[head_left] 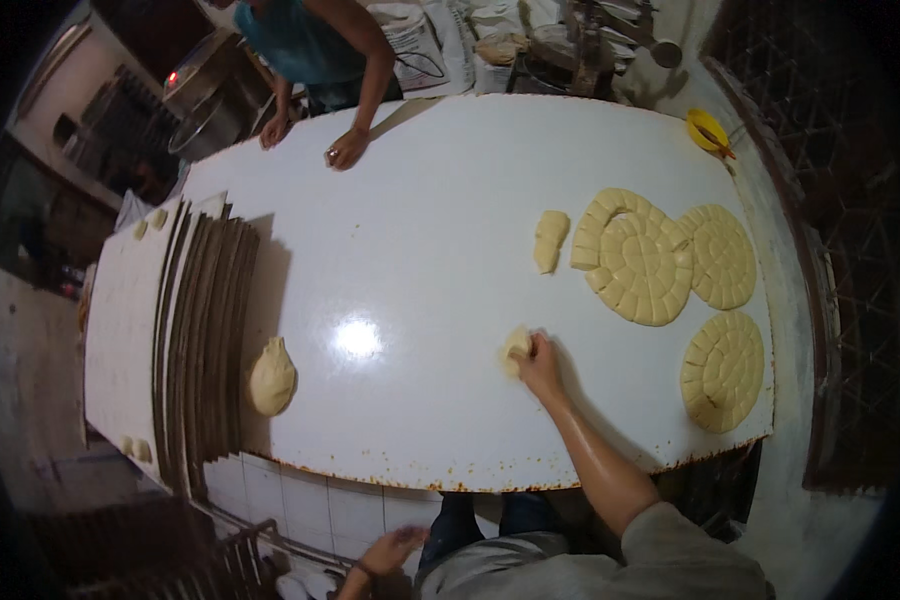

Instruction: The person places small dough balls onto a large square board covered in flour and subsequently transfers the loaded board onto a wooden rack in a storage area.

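My right hand (540, 366) is closed around a small piece of pale dough (515, 352), slightly blurred, over the white table near its middle. My left hand (394, 550) hangs below the table's front edge, its fingers loosely stretched and nothing visible in them. Beyond the right hand lies a short strip of dough (550, 241). To its right is a big round of dough (645, 268) cut into many segments, with part of its outer ring gone. Two more scored rounds, one far (720, 257) and one near (723, 371), lie by the right edge.
On the left, several boards (205, 340) stand on edge, small dough pieces on the outermost one. Beside them rests a smooth dough lump (273, 377). Another person's hand (348, 149) touches the far side of the table (420, 240). A yellow bowl (707, 130) sits at the far right corner.
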`<action>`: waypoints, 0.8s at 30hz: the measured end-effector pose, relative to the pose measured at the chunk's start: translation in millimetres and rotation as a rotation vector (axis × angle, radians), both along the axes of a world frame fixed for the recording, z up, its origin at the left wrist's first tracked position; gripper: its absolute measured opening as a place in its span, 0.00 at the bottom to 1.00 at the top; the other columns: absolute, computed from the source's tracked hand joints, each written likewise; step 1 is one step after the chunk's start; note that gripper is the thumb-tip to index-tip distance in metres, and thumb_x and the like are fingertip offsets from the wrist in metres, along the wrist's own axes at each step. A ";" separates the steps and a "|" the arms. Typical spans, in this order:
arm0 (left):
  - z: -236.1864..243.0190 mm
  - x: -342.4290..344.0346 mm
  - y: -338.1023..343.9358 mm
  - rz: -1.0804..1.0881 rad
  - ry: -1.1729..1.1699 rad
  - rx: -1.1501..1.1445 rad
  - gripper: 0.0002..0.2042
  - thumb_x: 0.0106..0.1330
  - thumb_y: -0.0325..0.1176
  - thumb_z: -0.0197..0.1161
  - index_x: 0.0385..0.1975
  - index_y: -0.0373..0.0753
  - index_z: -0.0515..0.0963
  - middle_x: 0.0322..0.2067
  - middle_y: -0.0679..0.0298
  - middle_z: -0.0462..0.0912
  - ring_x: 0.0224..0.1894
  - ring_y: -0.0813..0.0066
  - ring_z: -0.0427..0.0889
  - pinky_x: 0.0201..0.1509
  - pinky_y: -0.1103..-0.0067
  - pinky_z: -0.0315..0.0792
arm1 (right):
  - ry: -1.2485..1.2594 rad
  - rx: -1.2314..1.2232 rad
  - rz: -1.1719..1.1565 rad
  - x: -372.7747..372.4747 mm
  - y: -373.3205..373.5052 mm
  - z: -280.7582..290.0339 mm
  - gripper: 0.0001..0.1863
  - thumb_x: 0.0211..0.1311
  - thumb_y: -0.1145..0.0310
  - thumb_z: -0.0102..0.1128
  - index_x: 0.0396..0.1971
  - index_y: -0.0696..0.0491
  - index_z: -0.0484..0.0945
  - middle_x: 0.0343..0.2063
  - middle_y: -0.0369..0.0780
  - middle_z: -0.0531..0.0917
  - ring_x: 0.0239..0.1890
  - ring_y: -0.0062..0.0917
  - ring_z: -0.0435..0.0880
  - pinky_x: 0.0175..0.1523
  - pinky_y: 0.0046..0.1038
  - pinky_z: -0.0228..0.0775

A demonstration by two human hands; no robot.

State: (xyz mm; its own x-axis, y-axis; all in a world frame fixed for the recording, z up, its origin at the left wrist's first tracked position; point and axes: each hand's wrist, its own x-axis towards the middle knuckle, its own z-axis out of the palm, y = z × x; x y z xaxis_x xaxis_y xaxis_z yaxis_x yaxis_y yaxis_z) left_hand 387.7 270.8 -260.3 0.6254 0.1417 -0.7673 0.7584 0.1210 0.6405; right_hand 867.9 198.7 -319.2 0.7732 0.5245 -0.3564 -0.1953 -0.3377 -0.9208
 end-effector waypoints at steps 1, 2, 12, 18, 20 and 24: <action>28.0 70.0 8.1 0.118 -0.076 0.142 0.22 0.79 0.39 0.61 0.66 0.32 0.73 0.54 0.57 0.86 0.58 0.68 0.83 0.63 0.74 0.75 | -0.117 -0.107 0.204 -47.1 -14.1 12.3 0.17 0.63 0.71 0.70 0.44 0.54 0.68 0.39 0.38 0.77 0.38 0.19 0.76 0.43 0.29 0.74; 20.3 121.9 8.3 0.413 -0.324 0.100 0.24 0.78 0.36 0.63 0.69 0.34 0.70 0.54 0.59 0.85 0.57 0.68 0.82 0.62 0.76 0.76 | 0.021 0.070 0.210 -87.4 -20.1 26.2 0.16 0.63 0.73 0.69 0.44 0.54 0.70 0.38 0.36 0.76 0.38 0.19 0.75 0.43 0.28 0.73; -40.0 124.8 140.0 -0.020 -0.393 1.125 0.13 0.63 0.35 0.71 0.45 0.37 0.84 0.53 0.55 0.83 0.62 0.55 0.76 0.68 0.63 0.68 | -0.790 -0.402 0.445 -147.6 -98.1 18.8 0.27 0.62 0.71 0.63 0.63 0.52 0.74 0.56 0.49 0.77 0.63 0.44 0.72 0.65 0.50 0.62; -43.0 160.8 105.1 -0.360 -0.792 0.890 0.18 0.70 0.35 0.67 0.59 0.42 0.81 0.65 0.60 0.79 0.71 0.55 0.72 0.77 0.59 0.63 | -0.931 -0.310 0.463 -187.1 -27.0 16.5 0.28 0.72 0.64 0.62 0.67 0.59 0.73 0.65 0.49 0.76 0.71 0.48 0.69 0.76 0.48 0.57; -78.1 82.5 141.4 -0.502 -0.927 0.829 0.16 0.68 0.31 0.69 0.56 0.43 0.83 0.62 0.61 0.82 0.67 0.56 0.77 0.73 0.61 0.70 | -0.773 -0.299 0.422 -207.6 -111.1 -14.4 0.26 0.67 0.69 0.66 0.63 0.59 0.75 0.63 0.49 0.77 0.70 0.47 0.70 0.74 0.46 0.63; -50.6 142.4 174.5 -0.285 -0.818 1.060 0.13 0.66 0.28 0.68 0.50 0.38 0.83 0.56 0.52 0.83 0.63 0.54 0.79 0.66 0.62 0.75 | -0.830 -0.365 0.123 -143.9 -65.2 -3.9 0.24 0.69 0.69 0.66 0.63 0.58 0.76 0.63 0.50 0.76 0.71 0.48 0.69 0.76 0.47 0.58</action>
State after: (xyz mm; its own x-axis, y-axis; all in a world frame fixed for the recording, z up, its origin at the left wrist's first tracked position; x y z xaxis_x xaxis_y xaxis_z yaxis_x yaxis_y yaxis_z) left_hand 530.0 445.3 -310.9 0.9498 0.2156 0.2265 0.0379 -0.7984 0.6010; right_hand 723.9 133.5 -323.1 0.8013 0.5843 0.1288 0.5383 -0.6099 -0.5816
